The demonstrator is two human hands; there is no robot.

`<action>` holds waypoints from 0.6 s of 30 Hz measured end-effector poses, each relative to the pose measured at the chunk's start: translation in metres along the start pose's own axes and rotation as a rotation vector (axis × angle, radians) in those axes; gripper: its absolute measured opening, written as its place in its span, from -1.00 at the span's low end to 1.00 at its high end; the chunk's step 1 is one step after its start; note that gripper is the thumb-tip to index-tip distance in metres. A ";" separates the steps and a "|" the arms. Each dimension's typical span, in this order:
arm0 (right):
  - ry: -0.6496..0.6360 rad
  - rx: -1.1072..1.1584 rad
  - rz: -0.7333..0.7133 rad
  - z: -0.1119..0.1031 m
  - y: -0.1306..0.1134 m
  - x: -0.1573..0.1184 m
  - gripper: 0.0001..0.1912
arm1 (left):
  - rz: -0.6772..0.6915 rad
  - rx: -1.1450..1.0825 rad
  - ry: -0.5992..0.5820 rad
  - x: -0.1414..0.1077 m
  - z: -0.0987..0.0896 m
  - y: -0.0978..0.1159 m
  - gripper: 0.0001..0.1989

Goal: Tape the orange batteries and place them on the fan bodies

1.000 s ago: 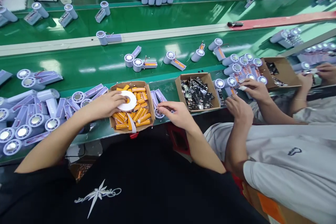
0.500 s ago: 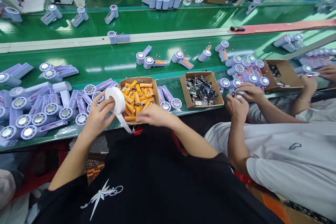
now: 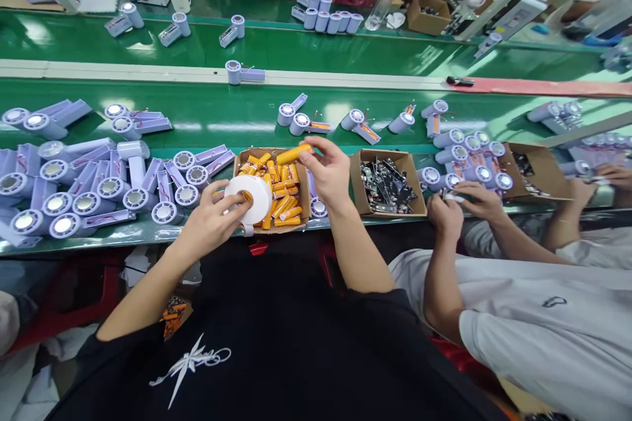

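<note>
My left hand (image 3: 213,218) grips a roll of white tape (image 3: 257,192), its fingers hooked around the rim and into the core. Between the thumb and fingers of my right hand (image 3: 328,168) is an orange battery cell (image 3: 293,154), raised over a cardboard box (image 3: 305,200) full of similar orange cells (image 3: 285,192). The tape roll hides the left part of that box. Left of it, many lilac fan housings with handles (image 3: 112,185) lie heaped on the green bench. Partly behind my right wrist stands another lilac housing (image 3: 318,208).
A box of dark circuit boards (image 3: 388,181) stands to the right. Beyond it, a co-worker's hands (image 3: 457,205) work beside grouped housings (image 3: 464,151). Several housings lie along the green conveyor (image 3: 197,95). People sit across the line, near a clear bottle (image 3: 382,6).
My right hand has come up from the box's near edge with an orange battery cell. The tape roll has turned its flat face upward and moved right over the box. The view has shifted slightly.
</note>
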State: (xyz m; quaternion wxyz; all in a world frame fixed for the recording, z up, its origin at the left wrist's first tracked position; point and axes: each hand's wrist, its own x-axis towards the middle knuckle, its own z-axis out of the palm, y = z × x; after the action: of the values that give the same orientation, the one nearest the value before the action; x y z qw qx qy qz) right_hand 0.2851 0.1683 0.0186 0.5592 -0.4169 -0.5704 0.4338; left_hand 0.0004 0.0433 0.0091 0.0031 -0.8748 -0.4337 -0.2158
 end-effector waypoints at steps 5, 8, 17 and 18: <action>0.181 0.150 -0.183 0.012 -0.007 -0.046 -0.57 | 0.139 0.063 -0.027 0.009 -0.003 0.012 -0.62; 0.212 0.146 -0.216 0.021 0.001 -0.068 -0.61 | 0.155 0.098 -0.001 0.015 -0.005 0.017 -0.64; -0.095 0.187 0.211 0.002 0.002 -0.088 -0.44 | 0.202 0.237 -0.075 0.024 -0.020 0.011 -0.54; -0.198 0.172 0.286 -0.006 -0.005 -0.078 -0.37 | 0.226 0.281 -0.097 0.027 -0.024 0.011 -0.52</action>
State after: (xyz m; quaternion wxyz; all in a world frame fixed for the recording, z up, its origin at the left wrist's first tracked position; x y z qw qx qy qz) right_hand 0.2932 0.0924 0.0021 0.4666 -0.3999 -0.5182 0.5949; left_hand 0.0140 0.0525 0.0434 0.1287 -0.9183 -0.3580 -0.1092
